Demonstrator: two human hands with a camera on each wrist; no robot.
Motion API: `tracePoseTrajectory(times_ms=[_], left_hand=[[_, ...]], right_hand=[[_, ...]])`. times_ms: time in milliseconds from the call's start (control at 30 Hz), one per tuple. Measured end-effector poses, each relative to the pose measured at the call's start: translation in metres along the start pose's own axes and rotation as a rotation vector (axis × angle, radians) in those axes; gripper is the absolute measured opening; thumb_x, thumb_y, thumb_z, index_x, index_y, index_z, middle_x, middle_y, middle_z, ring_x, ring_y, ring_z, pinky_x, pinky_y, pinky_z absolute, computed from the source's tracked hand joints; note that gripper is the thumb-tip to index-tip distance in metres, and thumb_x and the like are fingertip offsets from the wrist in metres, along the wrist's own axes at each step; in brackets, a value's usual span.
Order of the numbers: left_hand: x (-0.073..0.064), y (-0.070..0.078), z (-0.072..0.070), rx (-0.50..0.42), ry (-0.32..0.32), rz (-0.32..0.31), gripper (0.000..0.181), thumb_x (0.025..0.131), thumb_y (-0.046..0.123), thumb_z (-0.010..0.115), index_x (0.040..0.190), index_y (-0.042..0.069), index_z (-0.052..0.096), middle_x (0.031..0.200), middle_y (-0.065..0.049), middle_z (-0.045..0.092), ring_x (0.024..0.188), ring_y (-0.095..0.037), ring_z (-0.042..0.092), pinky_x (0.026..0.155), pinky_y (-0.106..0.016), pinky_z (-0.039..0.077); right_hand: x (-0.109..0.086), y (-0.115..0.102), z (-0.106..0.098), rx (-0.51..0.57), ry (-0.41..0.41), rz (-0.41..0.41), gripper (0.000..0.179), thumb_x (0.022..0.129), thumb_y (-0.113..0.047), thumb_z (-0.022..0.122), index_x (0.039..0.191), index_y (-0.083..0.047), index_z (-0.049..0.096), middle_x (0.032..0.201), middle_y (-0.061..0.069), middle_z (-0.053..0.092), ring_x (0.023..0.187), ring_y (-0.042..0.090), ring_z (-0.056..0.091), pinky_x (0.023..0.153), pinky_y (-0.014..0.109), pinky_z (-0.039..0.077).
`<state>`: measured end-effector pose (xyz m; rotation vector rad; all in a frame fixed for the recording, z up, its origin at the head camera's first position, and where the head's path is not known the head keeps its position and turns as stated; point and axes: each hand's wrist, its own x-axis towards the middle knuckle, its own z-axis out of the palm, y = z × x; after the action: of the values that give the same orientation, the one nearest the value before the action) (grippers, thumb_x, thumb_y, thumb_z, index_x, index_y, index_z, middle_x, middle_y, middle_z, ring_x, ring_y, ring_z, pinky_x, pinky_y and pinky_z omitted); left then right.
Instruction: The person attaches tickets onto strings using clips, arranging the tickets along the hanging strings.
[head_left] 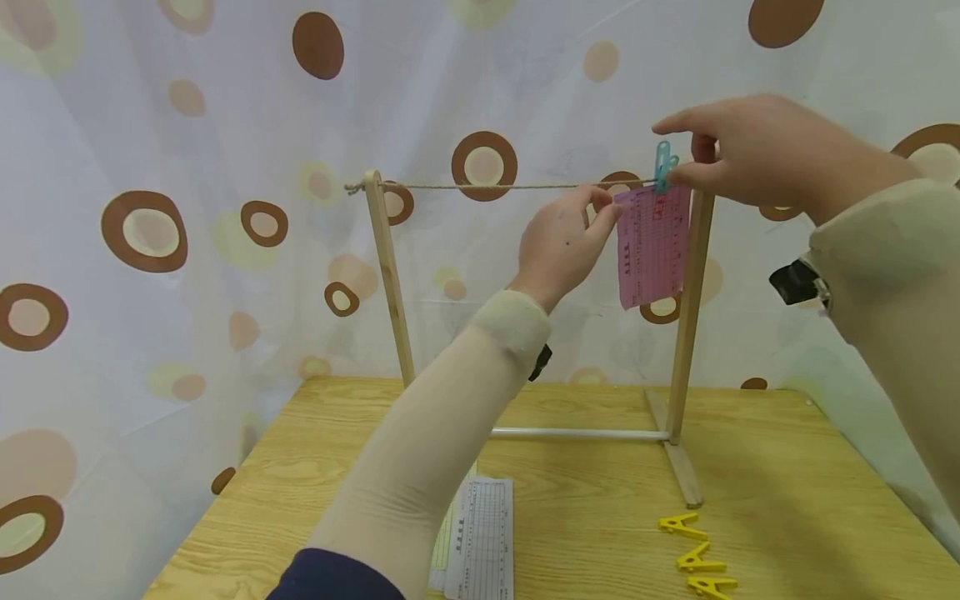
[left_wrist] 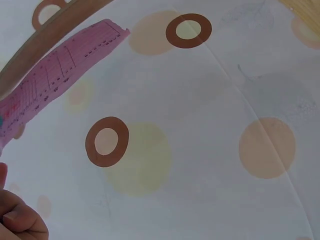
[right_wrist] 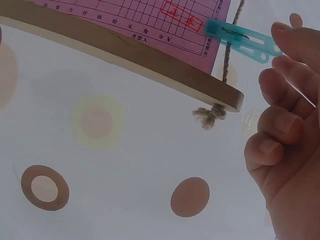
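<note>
A pink receipt slip (head_left: 651, 250) with printed lines and a red stamp hangs from a thin rope (head_left: 480, 187) near the right post (head_left: 692, 308). One light blue clothespin (head_left: 662, 167) clamps the slip's top edge to the rope. My right hand (head_left: 780, 154) is at the clothespin's handles, thumb and index finger spread apart around them; its other fingers curl loosely in the right wrist view. With thumb and index finger, my left hand (head_left: 561, 246) pinches the slip's upper left corner. In the left wrist view only some curled fingers (left_wrist: 22, 217) show, below the slip.
The wooden rack has a left post (head_left: 386, 267) and a white bottom bar (head_left: 585, 433). Three yellow clothespins (head_left: 701, 556) lie at the table's front right. Printed slips (head_left: 483, 542) lie beside my left forearm. A patterned curtain (head_left: 187, 333) hangs behind.
</note>
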<state>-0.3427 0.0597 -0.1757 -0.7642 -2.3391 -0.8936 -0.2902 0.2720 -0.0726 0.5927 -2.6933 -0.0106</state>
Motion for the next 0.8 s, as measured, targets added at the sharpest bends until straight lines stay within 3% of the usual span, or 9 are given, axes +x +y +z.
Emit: tracePoseTrajectory(times_ms=[100, 333, 800], left_hand=[[-0.004, -0.004, -0.003, -0.007, -0.001, 0.015, 0.034, 0.106, 0.046, 0.05, 0.127, 0.022, 0.063, 0.076, 0.004, 0.058, 0.065, -0.011, 0.051, 0.055, -0.025, 0.04], [-0.015, -0.013, -0.012, -0.024, -0.02, 0.057, 0.033, 0.105, 0.042, 0.052, 0.129, 0.022, 0.062, 0.072, 0.001, 0.056, 0.061, -0.013, 0.048, 0.054, -0.026, 0.037], [-0.045, -0.035, -0.028, 0.004, -0.057, 0.13, 0.035, 0.104, 0.038, 0.057, 0.132, 0.018, 0.06, 0.076, 0.001, 0.055, 0.062, -0.015, 0.048, 0.06, -0.029, 0.04]], right_hand=[[-0.007, 0.001, 0.003, 0.025, 0.032, 0.003, 0.063, 0.103, -0.033, 0.058, 0.159, -0.016, 0.034, 0.103, 0.01, 0.055, 0.049, 0.023, 0.048, 0.046, 0.038, 0.043], [-0.017, 0.002, 0.009, -0.019, 0.17, -0.065, 0.058, 0.1, -0.03, 0.063, 0.153, -0.013, 0.046, 0.091, 0.005, 0.062, 0.061, 0.02, 0.047, 0.056, 0.036, 0.04], [-0.038, -0.005, 0.03, 0.056, 0.231, -0.1, 0.051, 0.098, -0.026, 0.067, 0.146, -0.016, 0.054, 0.082, -0.002, 0.058, 0.06, 0.015, 0.044, 0.052, 0.031, 0.037]])
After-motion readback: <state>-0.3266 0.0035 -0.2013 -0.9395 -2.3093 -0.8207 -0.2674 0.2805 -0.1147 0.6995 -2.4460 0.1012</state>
